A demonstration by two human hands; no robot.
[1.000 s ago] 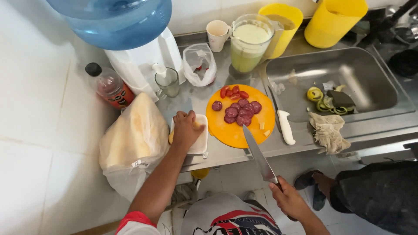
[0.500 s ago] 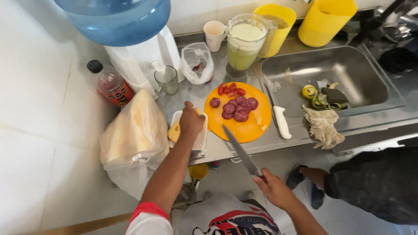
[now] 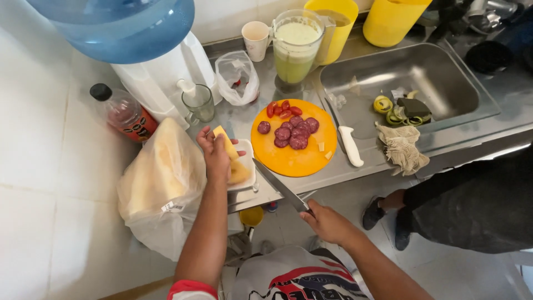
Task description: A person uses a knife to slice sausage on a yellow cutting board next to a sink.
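A steel counter (image 3: 244, 119) carries a round orange cutting board (image 3: 294, 158) with sliced sausage, and left of it a small white tray (image 3: 248, 166). Above that tray the left hand (image 3: 215, 155) pinches a yellow cheese slice (image 3: 226, 143), lifted off the tray. The right hand (image 3: 327, 222), off the counter's front edge, is closed around the handle of a long knife (image 3: 277, 184) whose tip points toward the cheese, just beside the tray.

Knife handle (image 3: 308, 211) hidden in right hand (image 3: 328, 222); water jug (image 3: 122, 25) cut by top edge.
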